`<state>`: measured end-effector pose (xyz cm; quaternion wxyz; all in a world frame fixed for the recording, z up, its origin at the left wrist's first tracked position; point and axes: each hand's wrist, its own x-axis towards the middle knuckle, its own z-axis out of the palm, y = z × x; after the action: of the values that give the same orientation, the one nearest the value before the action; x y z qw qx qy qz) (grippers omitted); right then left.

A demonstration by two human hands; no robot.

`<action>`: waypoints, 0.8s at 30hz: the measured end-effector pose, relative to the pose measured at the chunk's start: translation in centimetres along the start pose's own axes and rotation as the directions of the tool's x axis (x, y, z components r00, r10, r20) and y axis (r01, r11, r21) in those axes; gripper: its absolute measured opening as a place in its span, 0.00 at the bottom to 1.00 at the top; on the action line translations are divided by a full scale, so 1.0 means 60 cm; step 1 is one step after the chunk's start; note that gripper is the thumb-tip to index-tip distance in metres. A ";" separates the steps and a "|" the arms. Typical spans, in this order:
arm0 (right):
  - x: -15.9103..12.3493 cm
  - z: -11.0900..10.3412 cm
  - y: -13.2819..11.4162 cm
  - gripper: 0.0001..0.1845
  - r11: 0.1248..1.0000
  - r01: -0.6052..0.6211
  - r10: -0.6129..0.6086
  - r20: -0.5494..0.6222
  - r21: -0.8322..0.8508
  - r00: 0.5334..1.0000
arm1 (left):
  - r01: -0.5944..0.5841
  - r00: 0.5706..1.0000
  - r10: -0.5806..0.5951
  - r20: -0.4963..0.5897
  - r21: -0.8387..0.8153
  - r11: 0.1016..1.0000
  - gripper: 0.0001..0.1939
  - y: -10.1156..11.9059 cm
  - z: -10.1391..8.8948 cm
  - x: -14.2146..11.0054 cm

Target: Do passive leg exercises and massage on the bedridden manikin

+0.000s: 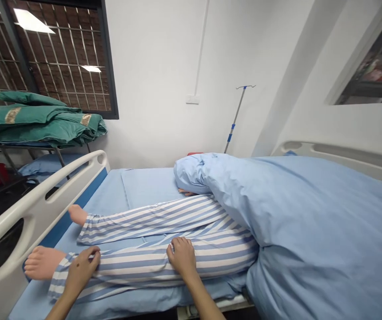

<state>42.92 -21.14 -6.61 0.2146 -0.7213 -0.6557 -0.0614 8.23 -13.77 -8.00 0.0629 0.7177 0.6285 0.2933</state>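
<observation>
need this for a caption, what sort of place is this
Probably a hospital ward or nursing training room: there's a hospital bed with a white side rail, an IV pole, and a figure in striped patient pyjamas.

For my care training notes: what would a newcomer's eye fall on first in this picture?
First, the left hand and right hand, resting on the nearer leg of a figure in striped pyjamas lying on a hospital bed. At right, a light blue quilt covers the figure's upper part. At upper left, green folded blankets lie on a metal frame.
</observation>
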 end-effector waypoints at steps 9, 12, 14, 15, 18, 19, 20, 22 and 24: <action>0.001 0.007 0.003 0.08 1.000 -0.005 0.006 -0.015 0.010 1.000 | 0.241 0.961 -0.246 0.124 0.051 0.969 0.13 0.051 0.010 0.030; 0.001 0.010 0.003 0.07 1.000 -0.008 0.008 -0.020 0.017 1.000 | 0.111 0.962 -0.150 0.229 0.176 0.978 0.11 0.057 0.006 0.027; 0.001 0.011 0.002 0.07 1.000 -0.011 0.011 -0.022 0.028 1.000 | 0.050 0.953 -0.115 0.279 0.229 0.972 0.10 0.063 0.001 0.025; 0.001 0.012 0.002 0.07 0.999 -0.011 0.012 -0.024 0.036 1.000 | 0.065 0.945 -0.140 0.295 0.251 0.966 0.11 0.067 -0.001 0.024; 0.001 0.012 0.002 0.07 0.998 -0.012 0.014 -0.023 0.065 1.000 | 0.116 0.918 -0.228 0.324 0.332 0.936 0.16 0.078 -0.004 0.024; 0.002 0.011 0.003 0.07 0.997 -0.016 0.018 -0.021 0.079 1.000 | 0.077 0.920 -0.204 0.334 0.356 0.931 0.15 0.080 -0.005 0.024; 0.002 0.010 0.003 0.07 0.995 -0.024 0.026 -0.016 0.096 1.000 | 0.014 0.926 -0.155 0.345 0.378 0.926 0.14 0.081 -0.004 0.023; 0.003 0.007 0.003 0.06 0.988 -0.048 0.048 0.001 0.144 0.999 | -0.083 0.928 -0.077 0.364 0.405 0.910 0.12 0.081 -0.003 0.023; 0.006 0.003 -0.003 0.07 0.974 -0.074 0.072 0.018 0.215 0.997 | -0.066 0.929 -0.090 0.358 0.401 0.914 0.11 0.079 -0.002 0.022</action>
<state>42.78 -20.73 -6.59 0.2905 -0.7177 -0.6325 0.0215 12.34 -13.53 -5.25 0.0313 0.7531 0.6570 0.0157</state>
